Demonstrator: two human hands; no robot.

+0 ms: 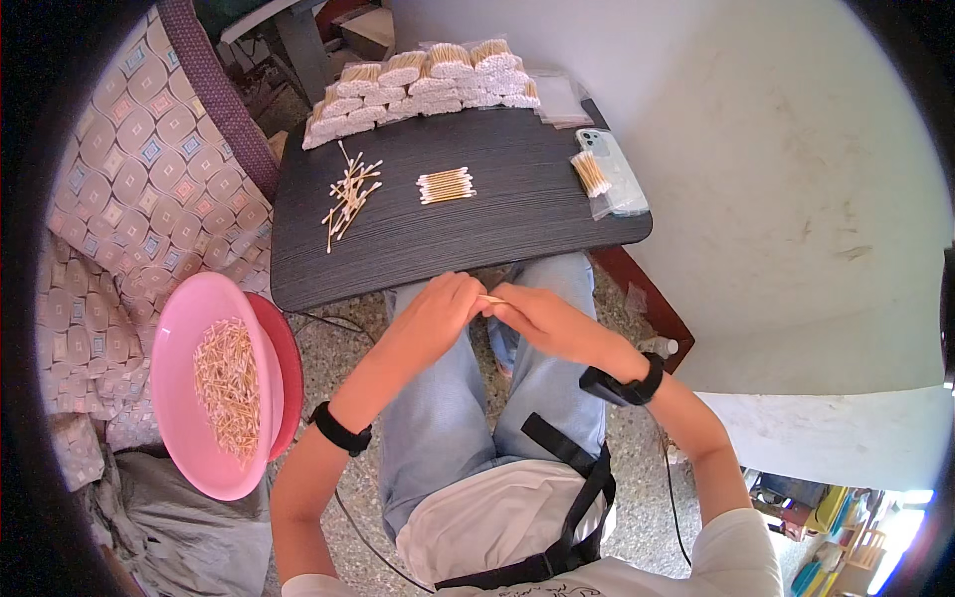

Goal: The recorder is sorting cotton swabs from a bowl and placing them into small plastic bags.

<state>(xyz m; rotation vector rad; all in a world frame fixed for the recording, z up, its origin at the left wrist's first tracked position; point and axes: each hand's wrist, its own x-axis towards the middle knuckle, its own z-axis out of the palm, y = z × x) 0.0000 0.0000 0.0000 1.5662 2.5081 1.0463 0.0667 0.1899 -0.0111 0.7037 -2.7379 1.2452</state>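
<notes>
My left hand (445, 303) and my right hand (532, 313) meet above my lap, just in front of the dark table (497, 234). Between their fingertips they pinch a small bunch of wooden cotton swabs (490, 298), mostly hidden by the fingers. On the table lie a loose scatter of swabs (348, 197) at the left and a neat aligned bundle of swabs (446, 185) in the middle. Both wrists wear black bands.
A pink bowl (199, 308) of loose swabs sits on the patterned seat at my left. Packed swab bundles (423, 88) line the table's far edge. A phone (617, 164) and a clear bag of swabs (591, 175) lie at the table's right. A white wall is at the right.
</notes>
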